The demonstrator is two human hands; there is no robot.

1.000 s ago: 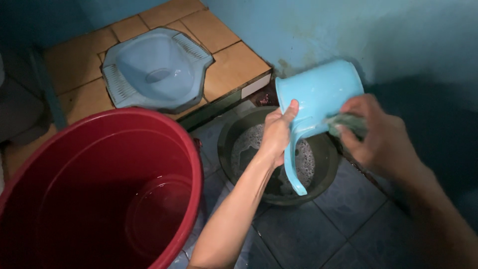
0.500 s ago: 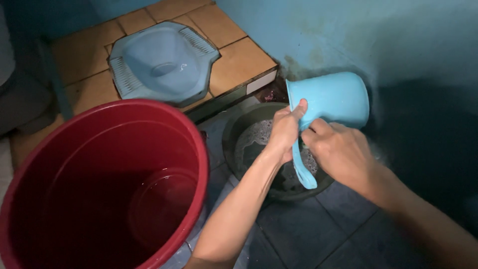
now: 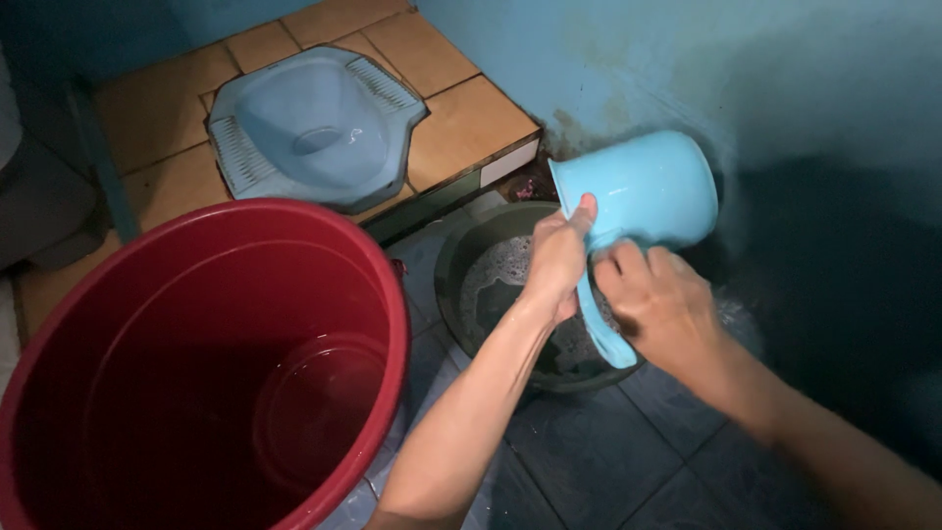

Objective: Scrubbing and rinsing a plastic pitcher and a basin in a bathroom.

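A big red bucket (image 3: 196,363) with water low in it stood beside a dark basin (image 3: 461,285) of suds. Above the basin hung a tilted light blue dipper (image 3: 643,191). The left hand (image 3: 554,260) was clamped on its rim; the right hand (image 3: 657,304) curled shut beside the handle (image 3: 603,339).

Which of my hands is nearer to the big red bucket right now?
Left. The left hand grips the light blue dipper on the side facing the red bucket; the right hand is farther right, against the dipper's handle.
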